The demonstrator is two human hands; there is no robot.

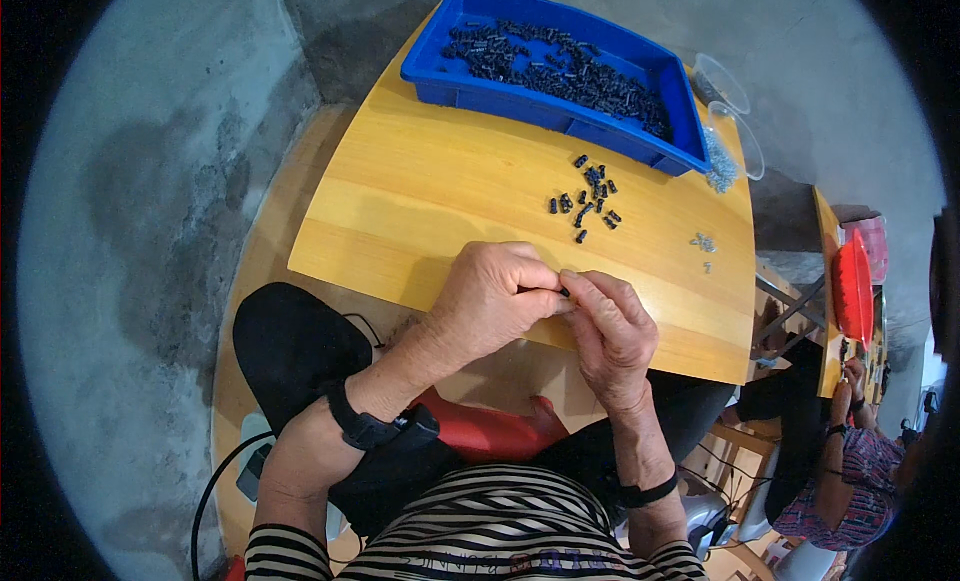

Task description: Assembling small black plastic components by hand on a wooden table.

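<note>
Both hands meet over the near edge of the yellow wooden table (390, 201). My left hand (497, 289) pinches a small black plastic part (565, 292), mostly hidden by the fingertips. From the other side my right hand (608, 326) is closed, thumb and forefinger against the same part. Beyond the hands lies a loose group of small black parts (590, 199). A little pile of tiny silvery pieces (705, 243), perhaps screws, is to the right of them.
A blue tray (545, 103) holding many black parts stands at the far side. Clear plastic tubs (748, 146) are beside it, one with silvery pieces. On the right, another person (850, 471) works at a second table with a red basin (853, 286).
</note>
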